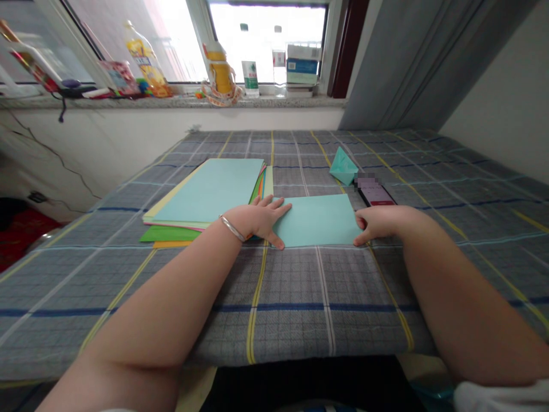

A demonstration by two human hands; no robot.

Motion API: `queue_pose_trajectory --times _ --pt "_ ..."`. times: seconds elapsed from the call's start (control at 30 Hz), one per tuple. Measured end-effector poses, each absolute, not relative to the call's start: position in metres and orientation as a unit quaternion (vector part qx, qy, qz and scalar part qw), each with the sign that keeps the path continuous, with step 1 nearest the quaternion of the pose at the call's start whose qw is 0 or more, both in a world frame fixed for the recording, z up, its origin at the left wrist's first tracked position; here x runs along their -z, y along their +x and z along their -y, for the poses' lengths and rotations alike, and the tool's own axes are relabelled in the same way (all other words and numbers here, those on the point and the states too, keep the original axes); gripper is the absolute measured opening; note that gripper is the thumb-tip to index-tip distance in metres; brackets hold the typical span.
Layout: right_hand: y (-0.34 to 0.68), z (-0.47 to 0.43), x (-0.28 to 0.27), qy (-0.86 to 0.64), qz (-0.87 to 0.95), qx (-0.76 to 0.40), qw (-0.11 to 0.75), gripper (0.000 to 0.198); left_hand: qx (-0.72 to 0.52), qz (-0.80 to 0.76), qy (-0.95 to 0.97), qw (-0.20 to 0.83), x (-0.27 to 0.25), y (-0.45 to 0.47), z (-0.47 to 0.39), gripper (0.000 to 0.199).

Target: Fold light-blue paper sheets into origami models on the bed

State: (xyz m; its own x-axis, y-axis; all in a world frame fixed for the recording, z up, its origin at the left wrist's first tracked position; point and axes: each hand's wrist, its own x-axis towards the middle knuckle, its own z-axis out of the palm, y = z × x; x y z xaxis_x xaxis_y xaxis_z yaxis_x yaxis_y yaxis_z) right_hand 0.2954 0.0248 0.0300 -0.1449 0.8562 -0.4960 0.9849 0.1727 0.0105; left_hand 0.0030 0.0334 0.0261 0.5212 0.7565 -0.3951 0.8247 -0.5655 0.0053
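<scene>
A light blue sheet of paper [319, 220] lies flat on the checked cloth before me, its long side running left to right. My left hand [266, 219], with a silver bangle at the wrist, rests spread on the sheet's left end. At the right end, my right hand [369, 223] has its fingers curled and pinches the sheet's edge near the corner. Left of the sheet is a stack of coloured paper [210, 189], light blue on top, with green and orange sheets sticking out below. The left hand partly covers the stack's near right corner.
Beyond the right hand lie a phone [374, 190] and a folded teal paper piece [343, 167]. Against the window, the sill [171, 102] carries bottles, a yellow flask [221, 68] and a stack of boxes [302, 66]. A grey curtain [398, 63] hangs at the right.
</scene>
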Motion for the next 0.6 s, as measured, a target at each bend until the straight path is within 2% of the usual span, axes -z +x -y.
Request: queue_pose_trajectory --times 0.33,0.5,0.6 --pt "0.308 -0.025 -0.029 0.613 -0.741 0.193 0.198 0.028 0.208 -0.479 0.845 0.112 -0.043 -0.005 -0.031 0.121" --pt "0.311 -0.026 -0.027 0.620 -0.738 0.188 0.191 0.031 0.204 -0.490 0.840 0.110 -0.041 -0.006 -0.031 0.119" --pt "0.315 -0.026 -0.025 0.637 -0.731 0.169 0.176 0.039 0.192 -0.484 0.843 0.134 -0.038 -0.011 -0.034 0.120"
